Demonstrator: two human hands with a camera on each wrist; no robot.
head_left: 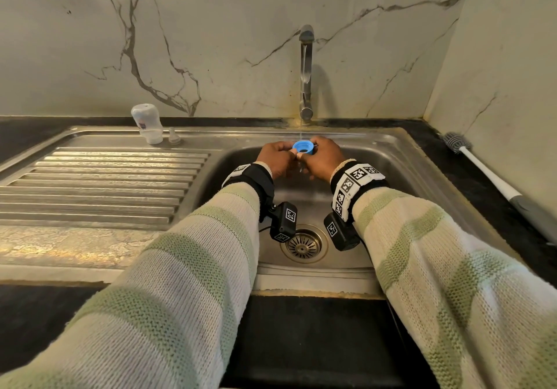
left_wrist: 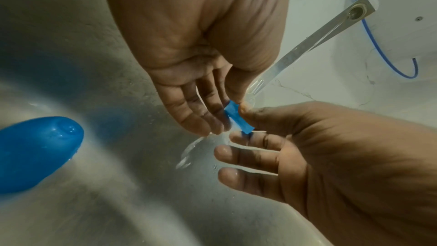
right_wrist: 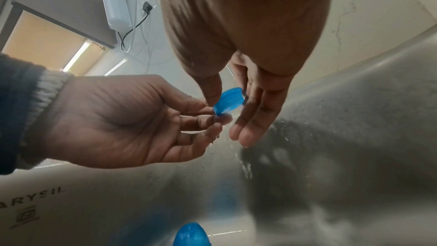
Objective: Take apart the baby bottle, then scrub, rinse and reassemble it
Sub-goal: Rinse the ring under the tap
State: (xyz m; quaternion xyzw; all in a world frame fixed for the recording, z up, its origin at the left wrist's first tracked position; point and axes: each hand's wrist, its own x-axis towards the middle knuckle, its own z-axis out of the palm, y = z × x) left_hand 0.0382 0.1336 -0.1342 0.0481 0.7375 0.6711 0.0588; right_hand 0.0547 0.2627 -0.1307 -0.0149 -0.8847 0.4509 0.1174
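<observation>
Two hands over the steel sink (head_left: 388,159), both on one blue screw ring (head_left: 303,147). Far left on the draining board (head_left: 90,184): white bottle body (head_left: 146,123) standing upside down at the back rim, small clear nipple (head_left: 174,137) just beside it on its right. Further right, left hand (head_left: 275,158) above the basin, thumb and forefinger pinching the ring's left edge; remaining fingers (left_wrist: 203,117) straight and loose beneath. Grip of the left hand: clamped on the ring. Ring held level, open side up, directly under the thin stream of water (head_left: 302,93) from the steel tap (head_left: 306,75); water running off the ring and down to the basin floor. Right hand (head_left: 324,159) on the ring's right edge, thumb and forefinger pinching it, other fingers (right_wrist: 246,128) extended downward. Grip of the right hand: likewise clamped on the ring. In the left wrist view, a blue cap (left_wrist: 35,152) lying on the wet basin floor, left of the hands; in the right wrist view the same cap (right_wrist: 191,235) at the lower edge. Drain strainer (head_left: 303,245) between the two wrist cameras, near the front of the basin. Far right on the dark bench (head_left: 488,184): bottle brush (head_left: 482,168) lying along the wall, bristled head toward the back.
</observation>
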